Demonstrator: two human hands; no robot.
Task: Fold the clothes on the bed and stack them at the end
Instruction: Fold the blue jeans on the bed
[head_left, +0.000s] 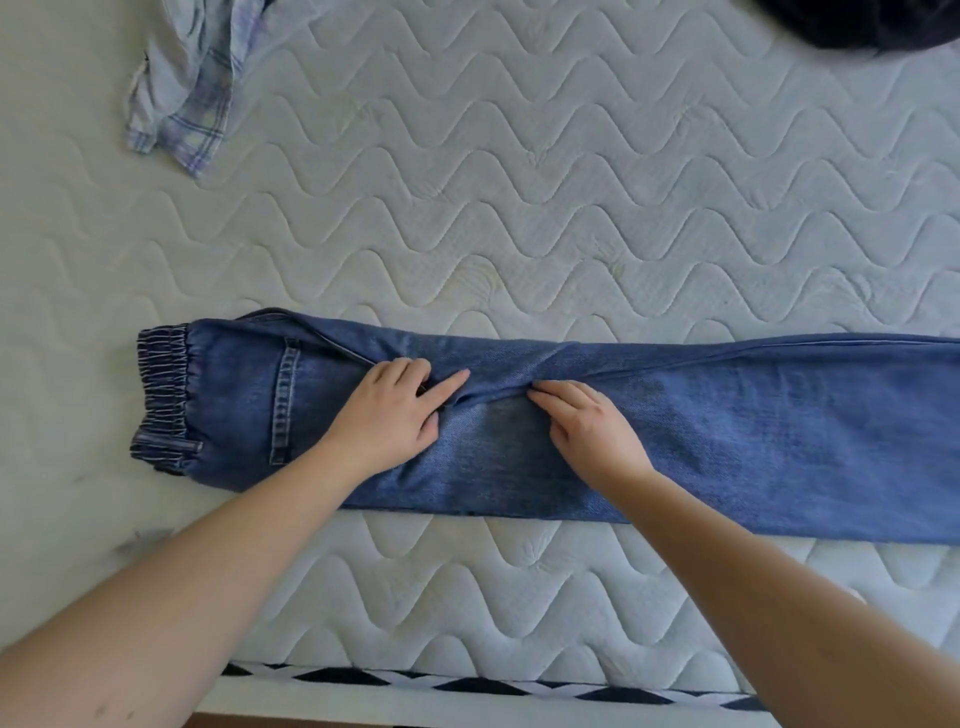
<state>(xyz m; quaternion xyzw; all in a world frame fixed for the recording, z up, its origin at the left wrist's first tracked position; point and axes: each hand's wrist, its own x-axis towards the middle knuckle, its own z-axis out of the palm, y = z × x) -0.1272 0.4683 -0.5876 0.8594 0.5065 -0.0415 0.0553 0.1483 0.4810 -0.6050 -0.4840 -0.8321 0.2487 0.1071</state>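
One quilted white mattress (519, 182) fills the head view. A pair of blue jeans (727, 441) lies lengthwise across its near part, folded leg over leg, with the elastic waistband (163, 397) at the left and the legs running off the right edge. A light plaid shirt (187, 83) lies crumpled at the far left, well apart from the jeans. A dark garment (857, 23) sits at the far right corner. The left hand (392, 415) rests on the denim near the crotch, index finger extended, remaining fingers curled. The right hand (592, 428) lies just beside it, fingertips (540, 397) together, pressing into a raised crease.
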